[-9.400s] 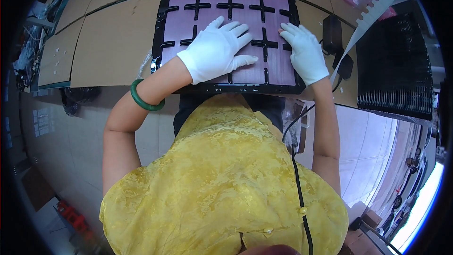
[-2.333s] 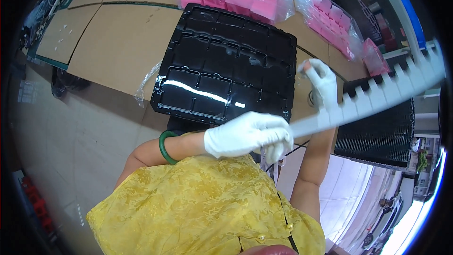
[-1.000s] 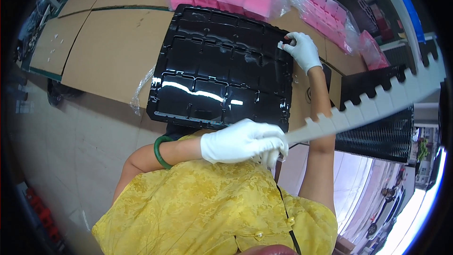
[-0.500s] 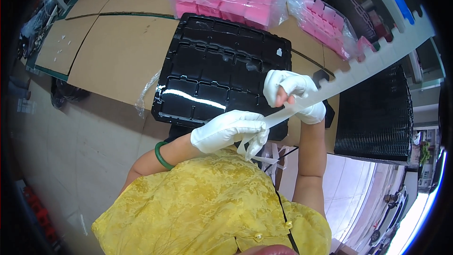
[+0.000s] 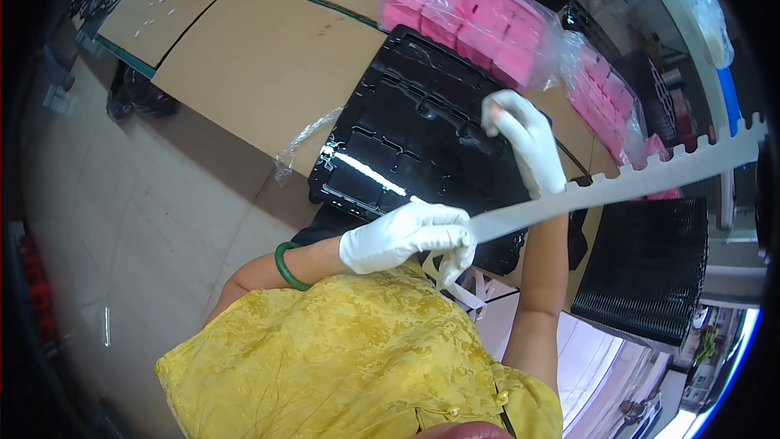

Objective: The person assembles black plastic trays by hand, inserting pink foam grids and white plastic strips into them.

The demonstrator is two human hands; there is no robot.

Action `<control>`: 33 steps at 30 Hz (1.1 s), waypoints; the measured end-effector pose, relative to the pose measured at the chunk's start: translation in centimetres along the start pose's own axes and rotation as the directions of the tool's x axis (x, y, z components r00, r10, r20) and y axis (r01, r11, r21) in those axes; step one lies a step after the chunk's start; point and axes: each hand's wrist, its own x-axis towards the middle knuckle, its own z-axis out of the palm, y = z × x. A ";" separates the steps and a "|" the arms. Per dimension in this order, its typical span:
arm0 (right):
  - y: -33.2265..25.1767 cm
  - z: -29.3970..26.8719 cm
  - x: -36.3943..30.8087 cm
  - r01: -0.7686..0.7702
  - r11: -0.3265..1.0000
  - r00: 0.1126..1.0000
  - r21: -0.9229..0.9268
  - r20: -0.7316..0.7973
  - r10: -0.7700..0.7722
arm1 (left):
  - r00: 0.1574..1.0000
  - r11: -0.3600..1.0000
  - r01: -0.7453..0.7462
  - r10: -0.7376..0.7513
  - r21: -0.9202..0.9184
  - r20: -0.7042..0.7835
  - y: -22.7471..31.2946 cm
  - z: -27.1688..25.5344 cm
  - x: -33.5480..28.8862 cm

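I'm in a packing workshop or small factory: my table (image 5: pixel 268 65) is covered with flattened cardboard, a black moulded tray (image 5: pixel 414 138) lies on it, bagged pink parts (image 5: pixel 471 16) are piled behind, and stacked black trays (image 5: pixel 650 268) wait at my right.

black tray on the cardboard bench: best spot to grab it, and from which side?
Probably the near rim of the black tray, from the person's side. That edge overhangs the cardboard bench, so fingers can get under it. The far edge sits against bagged pink blocks, and the right hand already rests over the far right part.
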 end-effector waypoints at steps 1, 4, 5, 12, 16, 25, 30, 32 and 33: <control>0.4 1.3 2.3 0.019 0.998 1.000 -0.060 -0.010 -0.020 | 1.000 0.997 -0.005 0.008 -0.076 0.030 -0.3 -0.1 -0.4; 2.8 3.2 8.7 0.068 0.902 0.995 -0.427 -0.040 -0.094 | 0.991 0.992 0.064 -0.050 -0.109 0.125 -0.2 0.0 -0.7; 3.7 3.7 10.8 0.075 0.902 0.995 -0.425 -0.027 -0.095 | 0.990 0.994 0.054 -0.040 -0.099 0.135 0.1 -0.2 -0.8; 5.6 5.9 17.0 0.084 0.637 0.996 -0.766 0.064 -0.054 | 0.989 0.996 0.018 -0.005 -0.082 0.146 1.0 -1.4 -1.5; 4.6 6.6 17.4 0.050 0.606 0.998 -0.794 0.063 0.001 | 0.990 0.994 0.021 -0.006 -0.105 0.138 1.1 -2.2 -1.7; 3.8 6.4 18.0 0.060 0.615 0.993 -0.786 0.109 0.042 | 0.981 0.993 0.051 -0.031 -0.102 0.190 1.2 -2.8 -1.5; 3.7 6.0 17.2 0.021 0.590 1.000 -0.807 0.018 -0.010 | 0.992 0.992 0.006 0.009 -0.125 0.125 0.7 -3.0 -1.8; 3.4 5.2 15.5 0.072 0.548 0.980 -0.833 -0.043 -0.195 | 0.997 0.984 0.045 -0.032 -0.175 0.073 0.8 -2.8 -1.9; 3.6 4.3 14.8 0.057 0.594 0.980 -0.802 -0.070 -0.188 | 0.998 0.985 0.033 -0.023 -0.170 0.062 0.7 -2.8 -1.8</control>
